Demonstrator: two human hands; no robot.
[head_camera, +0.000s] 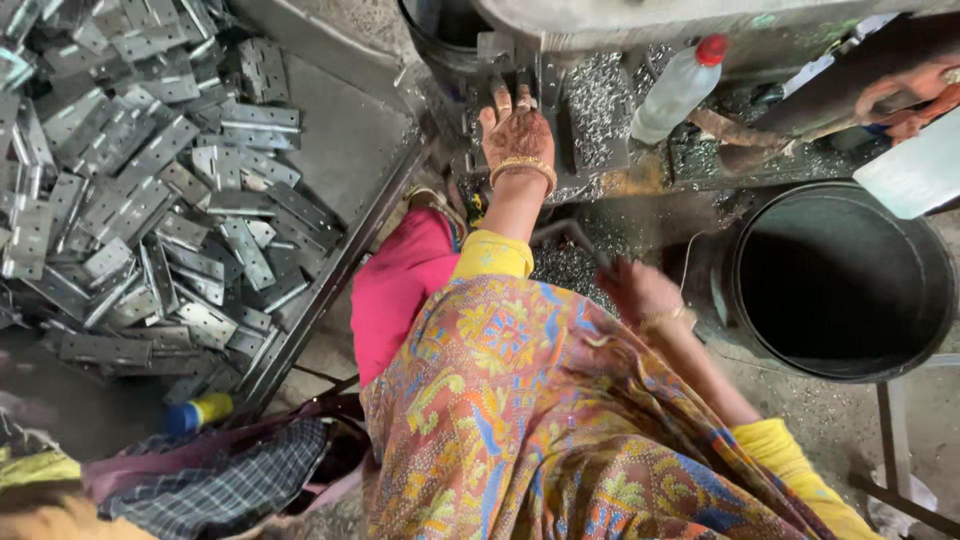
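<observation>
**Two hands at the press, one on the work, one on the lever**

Two hands are busy here, and I watch them from above. My left hand (517, 135) reaches forward, fingers spread flat and pressing on a small grey metal hinge plate (512, 88) that sits in the dark steel press bed (590, 110). Nothing is clasped in it; it pins the piece down. My right hand (638, 292) is nearer my body and blurred; it seems curled around the thin dark metal lever (570, 238), though I cannot tell how firmly.

To do this well, I judge that the left fingertips should hold the plate square and keep off the spot where the tool comes down, while the right hand works steadily.

Far to the left of the left hand lies a grey sheet-metal tray (340, 140), piled with many flat perforated hinge plates (150, 190), overlapping at every angle. Just right of the right hand stands a large round black bucket (845, 280); its inside is dark and I see nothing in it. Beyond the left hand, a clear plastic bottle with a red cap (680, 85) lies tilted on the bed among shiny metal shavings (600, 95); I cannot tell what it holds.
</observation>
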